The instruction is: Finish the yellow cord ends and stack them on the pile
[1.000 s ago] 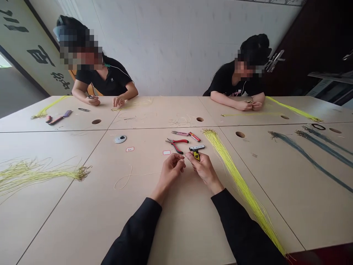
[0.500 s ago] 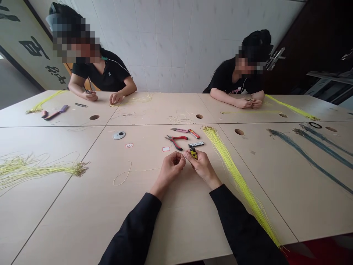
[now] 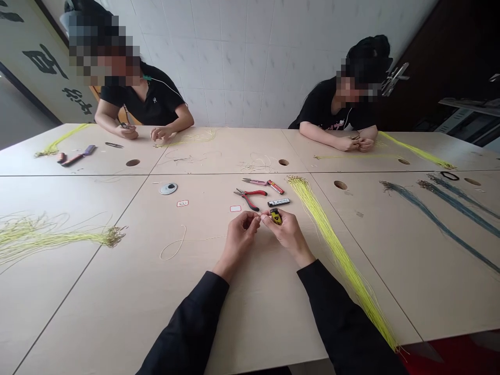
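My left hand (image 3: 239, 237) is closed in a pinch, and a thin pale-yellow cord (image 3: 205, 239) runs from it leftward into a loose loop on the table. In my right hand (image 3: 291, 237) sits a yellow-and-black lighter (image 3: 276, 216), held against the palm. That hand's thumb and forefinger meet the left fingertips, where a tiny bit of cord seems pinched; its detail is too small to make out. Just beyond the hands lie red-handled pliers (image 3: 253, 193), a black-and-white lighter (image 3: 278, 202), a red lighter (image 3: 276, 187) and pink-handled snips (image 3: 255, 181).
A long bundle of yellow cords (image 3: 332, 237) lies right of my hands, another yellow bundle (image 3: 74, 238) at left. Blue cord bundles (image 3: 429, 216) are far right. A round silver disc (image 3: 168, 188) and small labels (image 3: 235, 208) lie ahead. Two people sit opposite, handling cords.
My hands keep almost the same pose, fingertips still together. The view has shifted slightly. Across the table, the left person's hand has lifted a little from the cord.
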The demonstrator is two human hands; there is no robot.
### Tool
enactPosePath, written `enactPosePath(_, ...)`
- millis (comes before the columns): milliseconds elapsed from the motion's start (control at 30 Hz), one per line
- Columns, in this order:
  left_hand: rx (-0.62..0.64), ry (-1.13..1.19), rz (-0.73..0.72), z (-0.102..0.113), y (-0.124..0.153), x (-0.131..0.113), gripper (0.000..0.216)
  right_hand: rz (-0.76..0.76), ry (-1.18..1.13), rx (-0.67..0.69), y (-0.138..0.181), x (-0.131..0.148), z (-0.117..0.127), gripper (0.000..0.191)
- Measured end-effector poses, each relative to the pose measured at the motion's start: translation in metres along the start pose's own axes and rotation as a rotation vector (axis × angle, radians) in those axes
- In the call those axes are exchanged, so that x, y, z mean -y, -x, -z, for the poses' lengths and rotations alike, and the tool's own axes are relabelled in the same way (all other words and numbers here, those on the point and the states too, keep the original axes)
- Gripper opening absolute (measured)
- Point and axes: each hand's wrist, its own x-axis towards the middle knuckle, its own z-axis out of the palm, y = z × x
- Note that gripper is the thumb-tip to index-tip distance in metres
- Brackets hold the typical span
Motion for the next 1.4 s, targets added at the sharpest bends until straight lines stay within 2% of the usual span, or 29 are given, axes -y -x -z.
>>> enactPosePath(167, -0.028, -0.054, -0.015, -0.0006, 0.0009, -0.0010, 0.025, -0.020, 0.040, -0.043, 0.0009, 0.0013, 0.0002, 0.032)
enactPosePath(467, -0.005, -0.079, -0.023, -0.0015, 0.0020, -0.0062, 0.021, 0.076, 0.144, -0.007, 0.0008, -0.0037, 0.0011, 0.027)
enactPosePath(667, 0.043, -0.056, -0.029, -0.0014, 0.0036, -0.0072, 0.022, 0.030, 0.097, 0.037, 0.0017, -0.0032, -0.0004, 0.028)
enactPosePath(967, 0.059, 0.054, 0.038, -0.0012, 0.0010, -0.0028, 0.023, -0.001, 0.065, 0.065, -0.0008, -0.0007, 0.0031, 0.031)
enactPosePath(1167, 0.050, 0.004, 0.065, -0.0014, 0.0008, -0.0036, 0.024, -0.014, 0.053, 0.125, 0.0008, -0.0004, 0.0034, 0.032)
enactPosePath(1267, 0.047, -0.009, 0.068, -0.0018, 0.0003, -0.0016, 0.024, -0.020, 0.045, 0.131, 0.0008, -0.0007, 0.0021, 0.034)
enactPosePath(1400, 0.034, 0.046, 0.086, -0.0016, 0.0002, -0.0037, 0.025, -0.042, 0.001, 0.074, -0.0010, -0.0041, 0.0033, 0.038)
